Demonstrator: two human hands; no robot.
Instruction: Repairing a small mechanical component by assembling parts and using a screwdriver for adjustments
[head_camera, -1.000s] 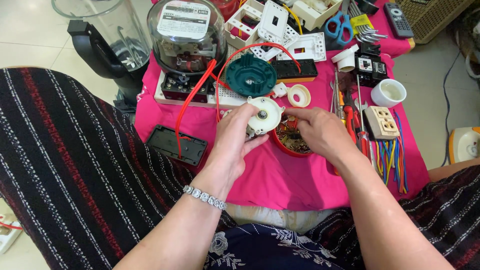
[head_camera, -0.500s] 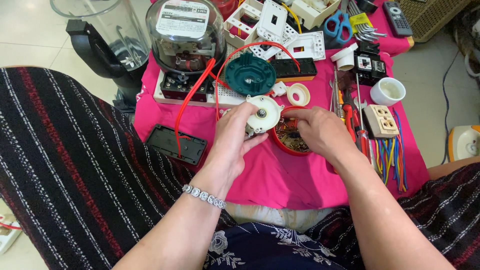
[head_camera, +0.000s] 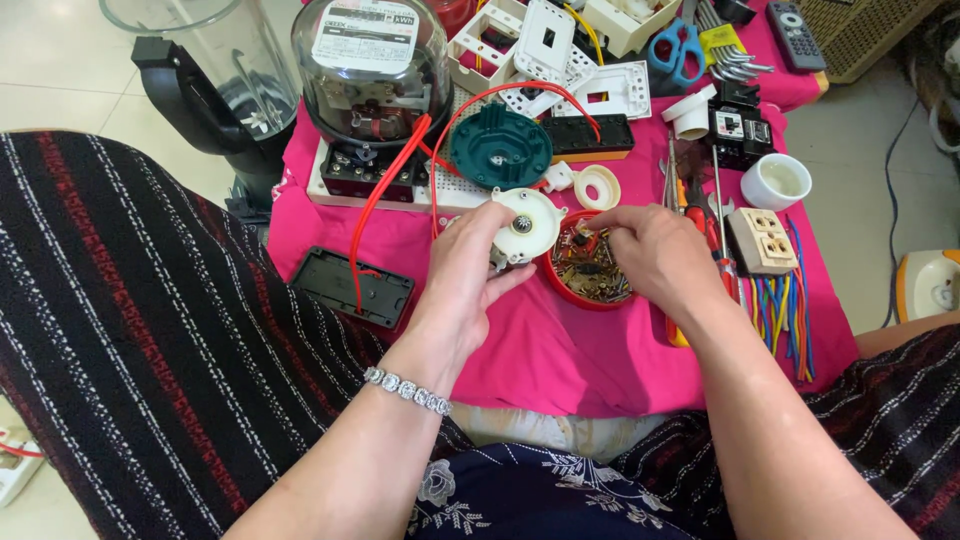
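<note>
Fingers of my left hand (head_camera: 462, 268) curl around a white disc (head_camera: 528, 224), thumb on its near edge, holding it tilted just above the pink cloth (head_camera: 560, 350). My right hand (head_camera: 655, 255) hangs over the red bowl (head_camera: 560, 285), fingertips (head_camera: 598, 222) pinched together at its far rim; whether they grip anything I cannot tell. That bowl sits just right of the disc and is heaped with small brassy screws and bits (head_camera: 590, 275). Beyond the disc lie a teal round cover (head_camera: 498, 148) and a small white ring (head_camera: 598, 187). A white cup (head_camera: 775, 180) stands to the right, pale inside, its contents unclear. Near it is a beige socket (head_camera: 762, 240), with coloured wires (head_camera: 785, 315) and a screwdriver (head_camera: 700, 215) alongside. At the far left a glass-domed meter (head_camera: 370, 65) rests on a white base, red wire (head_camera: 385, 190) looping down from it to a black lid (head_camera: 350, 285) by my knee. A blender jug (head_camera: 205, 65) stands on the floor, blades at the bottom.
</note>
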